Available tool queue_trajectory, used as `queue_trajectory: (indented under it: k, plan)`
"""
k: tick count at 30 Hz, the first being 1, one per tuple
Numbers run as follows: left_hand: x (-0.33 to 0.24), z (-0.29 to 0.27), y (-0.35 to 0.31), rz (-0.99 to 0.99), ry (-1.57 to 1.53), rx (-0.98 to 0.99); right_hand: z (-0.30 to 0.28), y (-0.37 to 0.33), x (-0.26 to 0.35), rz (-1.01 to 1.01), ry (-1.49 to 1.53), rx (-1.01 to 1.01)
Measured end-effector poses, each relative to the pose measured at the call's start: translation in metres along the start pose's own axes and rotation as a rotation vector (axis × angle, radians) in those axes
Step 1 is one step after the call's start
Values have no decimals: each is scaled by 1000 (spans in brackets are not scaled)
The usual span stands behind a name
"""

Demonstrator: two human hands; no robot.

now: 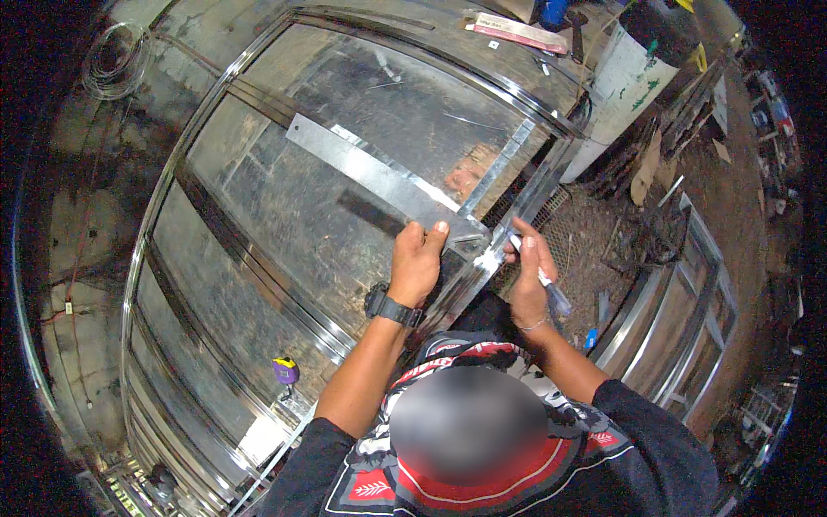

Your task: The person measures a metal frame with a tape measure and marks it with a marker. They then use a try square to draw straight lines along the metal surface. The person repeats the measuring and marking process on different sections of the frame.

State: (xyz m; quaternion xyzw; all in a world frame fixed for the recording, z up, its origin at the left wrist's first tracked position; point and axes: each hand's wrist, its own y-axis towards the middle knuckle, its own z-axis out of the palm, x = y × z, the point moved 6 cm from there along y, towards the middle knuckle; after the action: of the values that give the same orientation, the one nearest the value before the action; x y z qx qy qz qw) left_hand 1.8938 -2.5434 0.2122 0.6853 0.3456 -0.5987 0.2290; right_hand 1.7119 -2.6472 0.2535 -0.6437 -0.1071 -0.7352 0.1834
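Remote notes, head view. I see the left hand (pixel 415 265) curled onto the near end of a flat steel blade (pixel 370 168), thumb on top, some fingers hidden. The blade runs away from that grip, up and left across the metal frame (pixel 549 178). The right hand (pixel 528 289) is partly closed, pinching a slim white pen (pixel 545 279) just right of the blade's near end. Pen-to-metal contact: I cannot tell. Purple tape measure (pixel 285 370) lies lower left, well apart from the blade.

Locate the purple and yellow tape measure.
The tape measure is toward the lower left of the head view, just left of the person's left forearm.
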Motion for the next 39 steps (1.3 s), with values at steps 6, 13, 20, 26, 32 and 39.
queue_trajectory:
  k: [6,13,20,26,32,39]
  plan:
    - [-6,0,-2,1,-24,23,15,17,17,-106,-67,188]
    - [-22,-5,-2,-25,121,51,24,32,18,-217,-227,233]
    - [-26,-1,-5,-47,21,58,28,33,20,-215,-275,286]
    - [-6,2,0,-22,27,57,28,29,43,-455,-455,324]
    - [-10,-3,0,-24,72,66,5,20,42,-269,-427,227]
    - [-3,1,-2,-124,-70,104,26,-5,-34,364,43,135]
